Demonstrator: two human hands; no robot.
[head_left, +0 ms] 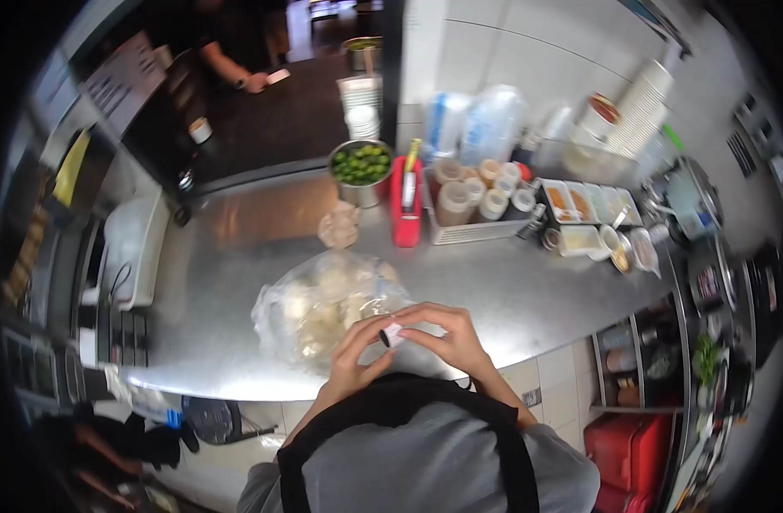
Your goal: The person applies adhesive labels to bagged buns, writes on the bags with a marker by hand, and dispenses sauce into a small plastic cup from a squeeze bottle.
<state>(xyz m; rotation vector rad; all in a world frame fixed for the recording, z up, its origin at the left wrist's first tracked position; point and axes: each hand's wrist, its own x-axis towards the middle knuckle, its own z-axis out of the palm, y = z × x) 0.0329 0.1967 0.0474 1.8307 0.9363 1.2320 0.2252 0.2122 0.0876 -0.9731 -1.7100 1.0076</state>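
Close to my body, over the front of the steel counter [494, 291], both hands hold one small thing with a white face and a dark end [392, 334]; its exact kind is too small to make out. My left hand [355, 349] grips it from the left with bent fingers. From the right, my right hand [447, 336] pinches it between thumb and fingers. Just beyond my hands lies a clear plastic bag [276, 312] with several pale round pieces inside. A crumpled light-brown piece [340, 226] rests behind the bag.
At the back stand a metal pot of green limes [361, 167], a red holder [406, 205] and a white basket [472, 231] of capped bottles. Food trays [588, 203] are at right, a white tub [139, 248] at left. Another person's hand [254, 83] shows beyond the opening.
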